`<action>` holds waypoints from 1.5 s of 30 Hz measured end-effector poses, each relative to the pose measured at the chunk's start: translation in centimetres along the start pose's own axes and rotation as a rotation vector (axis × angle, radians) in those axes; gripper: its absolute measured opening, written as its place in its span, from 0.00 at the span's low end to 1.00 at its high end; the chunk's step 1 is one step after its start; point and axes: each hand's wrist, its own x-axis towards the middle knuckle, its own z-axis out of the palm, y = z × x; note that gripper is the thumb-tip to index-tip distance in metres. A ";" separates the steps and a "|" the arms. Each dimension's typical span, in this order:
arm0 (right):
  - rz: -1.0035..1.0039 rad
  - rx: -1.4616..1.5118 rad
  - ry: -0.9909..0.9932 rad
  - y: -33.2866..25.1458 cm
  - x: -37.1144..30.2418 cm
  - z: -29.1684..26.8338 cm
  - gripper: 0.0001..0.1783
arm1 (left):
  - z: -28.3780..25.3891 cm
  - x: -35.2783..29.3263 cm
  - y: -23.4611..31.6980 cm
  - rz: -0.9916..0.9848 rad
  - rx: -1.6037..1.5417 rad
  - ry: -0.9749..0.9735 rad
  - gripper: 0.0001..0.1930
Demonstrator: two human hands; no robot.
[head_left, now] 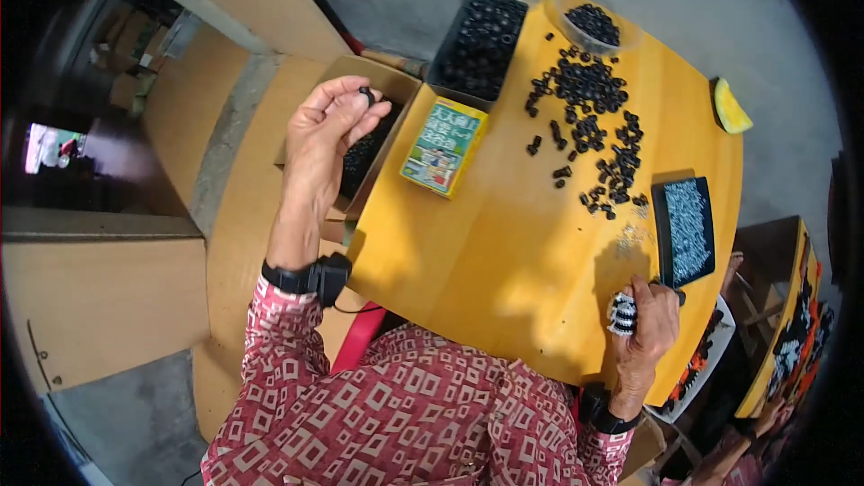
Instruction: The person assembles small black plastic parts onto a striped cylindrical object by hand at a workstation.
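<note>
A black piece (366,96) is held in the left hand (322,130), past the left edge of the tabletop (468,261) and above the carton (385,81), so that it lies well apart from the right hand (655,322), far off to that hand's left and farther from the body. The left hand is by far the nearer of the two; the piece's long axis appears to be tilted, but too little of it is left uncovered for this to be certain. The left hand's thumb and forefinger are pinched together on it, with the other fingers spread loosely. The right hand is rested low over the tabletop's near right part, its fingers curled beside a striped thing (622,314); whether this is gripped or worn on the thumb cannot be told, nor how tightly the hand is closed. Just beyond the right hand is set a black tray (667,247) filled with pins (689,225), its long side running away from the body, and a few loose pins are scattered to its left. Loose black parts (589,81) are strewn between the two hands but farther out, with a yellow box (445,146) placed between them and the carton.
</note>
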 end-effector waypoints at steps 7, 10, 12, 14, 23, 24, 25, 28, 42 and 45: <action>0.019 -0.032 -0.021 0.2 -0.5 -0.6 0.14 | -4.4 3.2 -2.4 -0.022 0.415 0.260 0.21; 0.038 -0.039 -0.010 0.0 -0.2 -0.6 0.13 | -4.0 2.2 -1.7 0.022 0.315 0.184 0.17; 0.047 -0.045 -0.034 0.3 -0.4 -0.5 0.13 | -1.2 0.8 -1.1 0.064 0.250 0.074 0.15; 0.049 -0.044 -0.036 0.8 -1.0 -0.4 0.15 | 1.8 -1.1 -0.3 0.065 0.190 -0.077 0.13; 0.080 -0.069 0.018 1.2 -2.0 -2.4 0.19 | 12.3 -6.9 -3.2 -0.178 0.347 -0.769 0.11; 0.083 -0.073 0.020 1.5 -2.2 -2.7 0.19 | 12.9 -7.2 -3.6 -0.260 0.364 -0.844 0.11; 0.098 -0.085 0.033 1.8 -2.5 -3.0 0.19 | 13.5 -7.4 -4.0 -0.258 0.364 -0.848 0.11; 0.133 -0.103 0.057 2.3 -3.1 -3.7 0.17 | 15.4 -7.4 -4.9 -0.116 0.492 -0.901 0.11; 0.140 -0.009 0.039 2.0 -3.7 -3.2 0.21 | 20.0 -3.7 -11.6 0.752 1.057 -0.748 0.09; 0.129 0.000 0.020 1.6 -3.6 -2.5 0.20 | 20.1 -3.7 -11.3 0.784 0.972 -0.722 0.10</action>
